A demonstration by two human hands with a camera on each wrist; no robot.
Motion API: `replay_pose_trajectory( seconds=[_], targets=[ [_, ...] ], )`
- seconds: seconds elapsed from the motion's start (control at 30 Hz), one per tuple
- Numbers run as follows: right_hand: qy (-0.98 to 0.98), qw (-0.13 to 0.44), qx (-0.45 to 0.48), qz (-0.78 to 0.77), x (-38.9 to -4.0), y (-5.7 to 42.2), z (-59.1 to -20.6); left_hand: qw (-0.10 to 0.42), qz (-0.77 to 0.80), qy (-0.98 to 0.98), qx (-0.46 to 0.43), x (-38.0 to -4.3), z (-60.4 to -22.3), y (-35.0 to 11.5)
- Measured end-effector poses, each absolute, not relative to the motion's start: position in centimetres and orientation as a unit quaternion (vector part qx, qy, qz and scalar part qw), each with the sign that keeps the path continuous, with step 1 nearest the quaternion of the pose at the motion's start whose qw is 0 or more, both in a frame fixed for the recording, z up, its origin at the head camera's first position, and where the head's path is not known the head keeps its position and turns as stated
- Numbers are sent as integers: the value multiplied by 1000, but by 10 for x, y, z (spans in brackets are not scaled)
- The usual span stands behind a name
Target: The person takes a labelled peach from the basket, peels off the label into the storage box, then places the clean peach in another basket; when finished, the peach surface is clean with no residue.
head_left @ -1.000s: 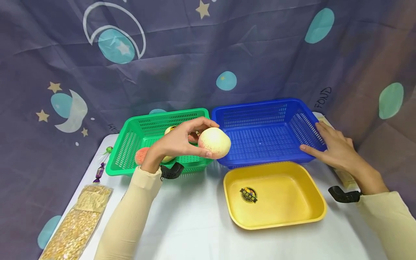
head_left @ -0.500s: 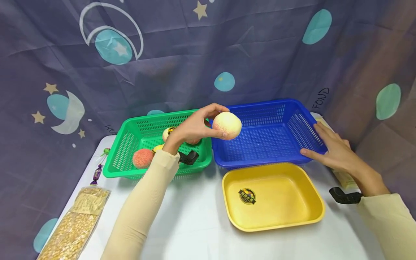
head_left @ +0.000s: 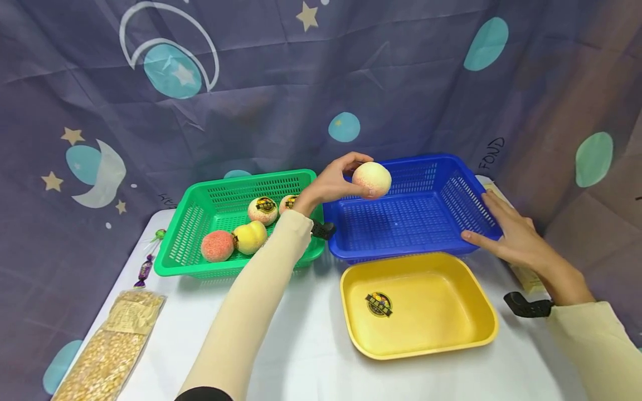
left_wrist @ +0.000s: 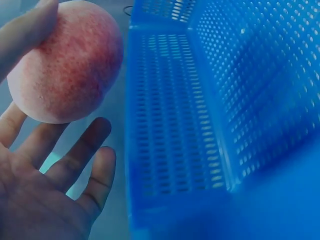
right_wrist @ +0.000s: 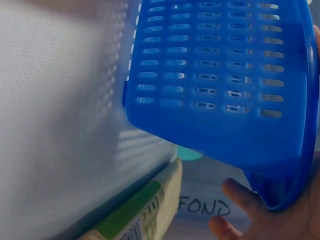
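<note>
My left hand (head_left: 333, 181) holds a pale yellow peach (head_left: 372, 180) with a pink blush between thumb and fingers, above the left part of the blue basket (head_left: 401, 220). In the left wrist view the peach (left_wrist: 75, 62) shows its red side, and the lower fingers stand away from it. My right hand (head_left: 516, 234) rests at the right end of the blue basket, thumb along its near rim and fingers outside. Straight fingertips (right_wrist: 240, 195) show past the rim in the right wrist view. Several fruits lie in the green basket (head_left: 200, 214), among them a reddish one (head_left: 218, 246) and a yellow one (head_left: 250, 238).
A yellow tray (head_left: 426, 306) with a round sticker stands in front of the blue basket. Along the table's left edge lie a bag of corn kernels (head_left: 112, 340), a purple-wrapped candy (head_left: 144, 271) and a green one (head_left: 159, 234). A packet (right_wrist: 145, 205) lies beyond the basket's right end.
My left hand has carried the peach up and to the right, from near the green basket's edge to over the blue basket. More fruits in the green basket now show. The right hand stays put.
</note>
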State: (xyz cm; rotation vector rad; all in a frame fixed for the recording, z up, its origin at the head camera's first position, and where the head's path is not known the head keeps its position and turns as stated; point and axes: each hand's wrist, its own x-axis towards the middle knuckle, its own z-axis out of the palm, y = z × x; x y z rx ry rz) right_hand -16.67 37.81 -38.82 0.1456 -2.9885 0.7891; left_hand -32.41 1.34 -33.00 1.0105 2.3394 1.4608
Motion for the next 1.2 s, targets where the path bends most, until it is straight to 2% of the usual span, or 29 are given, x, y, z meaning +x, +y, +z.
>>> replay_pose_trajectory(
  seconds=[0.2,0.5,0.87,1.2],
  targets=[
    [-963,33,55,263,-165,378,-388,124,505,787,332,-335,-343,38],
    [-961,40,53,267,-165,379,-392,185,507,779,318,-343,-365,71],
    [-963,36,49,264,-166,377,-389,164,470,822,277,-345,-375,90],
    [-960,31,38,276,-163,377,-390,175,432,850,247,-342,-379,101]
  ],
)
